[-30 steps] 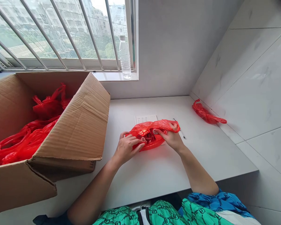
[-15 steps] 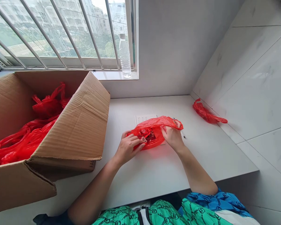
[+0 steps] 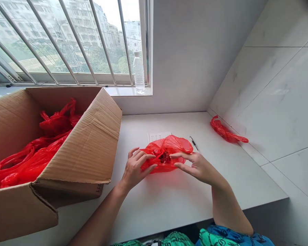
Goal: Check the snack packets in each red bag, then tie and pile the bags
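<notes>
White bench (image 3: pixel 169 208) below a barred window (image 3: pixel 66 41): you have a red plastic bag (image 3: pixel 181 145) at mid-bench, with something dark red (image 3: pixel 165 157) showing at its centre. Your left hand (image 3: pixel 137 167) and right hand (image 3: pixel 197 167) come in from either side, fingers (image 3: pixel 146 158) spread on the plastic (whether they grip it, you can't tell). Just behind the bag lie a paper sheet (image 3: pixel 156 136) and a pen (image 3: pixel 193 142).
</notes>
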Available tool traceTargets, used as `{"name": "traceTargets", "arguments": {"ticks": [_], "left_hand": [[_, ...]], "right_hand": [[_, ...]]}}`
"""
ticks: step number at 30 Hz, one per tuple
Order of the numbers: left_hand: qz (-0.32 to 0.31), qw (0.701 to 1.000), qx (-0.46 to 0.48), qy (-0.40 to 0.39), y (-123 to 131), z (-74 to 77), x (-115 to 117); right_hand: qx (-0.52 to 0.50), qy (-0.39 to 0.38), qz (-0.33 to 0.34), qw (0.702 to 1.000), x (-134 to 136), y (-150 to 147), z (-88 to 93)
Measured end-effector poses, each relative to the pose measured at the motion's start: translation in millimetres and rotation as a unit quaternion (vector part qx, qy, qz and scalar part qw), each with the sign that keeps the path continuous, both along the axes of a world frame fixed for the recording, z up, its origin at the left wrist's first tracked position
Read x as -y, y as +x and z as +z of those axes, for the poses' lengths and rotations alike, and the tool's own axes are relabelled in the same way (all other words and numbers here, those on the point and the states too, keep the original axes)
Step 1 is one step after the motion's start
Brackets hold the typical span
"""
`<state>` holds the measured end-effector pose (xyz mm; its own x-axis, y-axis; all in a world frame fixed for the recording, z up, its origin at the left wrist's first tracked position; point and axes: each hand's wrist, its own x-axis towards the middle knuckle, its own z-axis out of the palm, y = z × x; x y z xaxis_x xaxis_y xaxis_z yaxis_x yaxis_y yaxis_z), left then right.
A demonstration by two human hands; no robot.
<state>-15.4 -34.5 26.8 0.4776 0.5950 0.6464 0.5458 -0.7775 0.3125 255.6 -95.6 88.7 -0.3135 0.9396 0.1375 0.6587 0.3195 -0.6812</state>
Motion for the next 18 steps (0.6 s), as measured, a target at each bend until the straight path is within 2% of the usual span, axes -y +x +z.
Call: {"name": "traceTargets", "arguments": {"ticks": [2,3,5,7,8,11,14,16,18], "left_hand": [[0.008,1.000,0.004,-0.014,-4,2.0,3],[0.014,0.999,0.009,-0.031,-6,3.2,5],[0.026,0.996,0.024,-0.079,-10,5.5,11],[0.040,0.991,0.037,-0.123,-12,7.8,18],[0.047,0.989,0.042,-0.137,-13,9.2,21],[0.063,0.982,0.067,-0.162,-14,16.2,30],[0.073,0.966,0.119,-0.216,-13,31.5,33],[0.072,0.950,0.192,-0.237,-10,47.1,30],[0.053,0.923,0.302,-0.234,-6,66.0,23]], "right_hand": [[-0.067,0.007,0.029,0.997,12,13,12.1],[-0.087,0.037,0.008,0.995,16,19,15.1],[-0.079,0.116,-0.081,0.987,18,28,16.4],[-0.023,0.182,-0.153,0.971,16,32,14.0],[0.008,0.203,-0.164,0.965,13,33,12.8],[0.066,0.237,-0.127,0.961,2,30,14.0],[0.064,0.276,-0.080,0.956,-13,24,26.7],[0.008,0.293,-0.060,0.954,-23,21,40.3],[-0.093,0.274,-0.038,0.957,-34,18,54.7]]}}
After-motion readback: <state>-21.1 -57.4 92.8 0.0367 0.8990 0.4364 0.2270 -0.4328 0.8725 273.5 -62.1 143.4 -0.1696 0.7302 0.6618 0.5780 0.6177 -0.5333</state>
